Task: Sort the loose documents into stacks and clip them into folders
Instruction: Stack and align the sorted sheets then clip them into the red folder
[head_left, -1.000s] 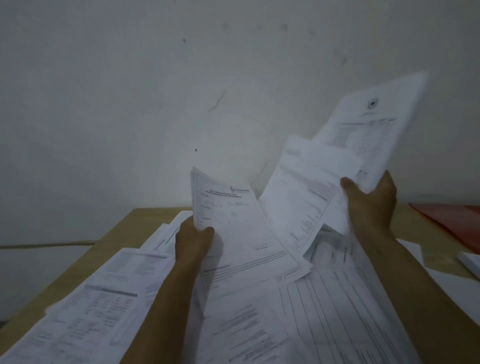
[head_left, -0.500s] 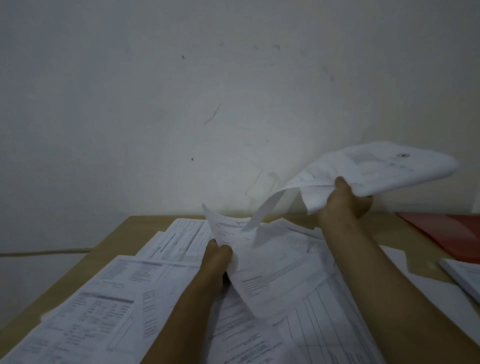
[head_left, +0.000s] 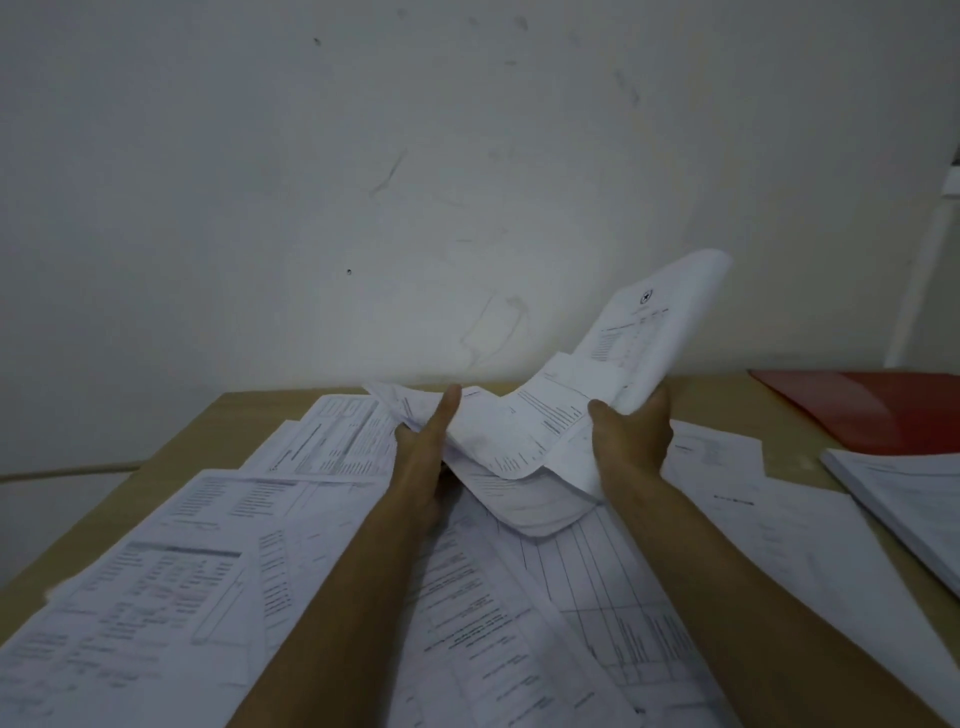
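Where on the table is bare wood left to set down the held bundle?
Bare table shows along the far-left edge beside the loose sheets, and in a strip at between the red folder and the right-hand sheets. The middle, under the bundle gripped by left hand and right hand, is covered.

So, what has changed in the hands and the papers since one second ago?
The right hand lowered its raised sheets toward the left hand, and both now grip one sagging bundle of papers above the table. The left hand's separate sheet has joined that bundle. The spread documents and red folder stayed put.
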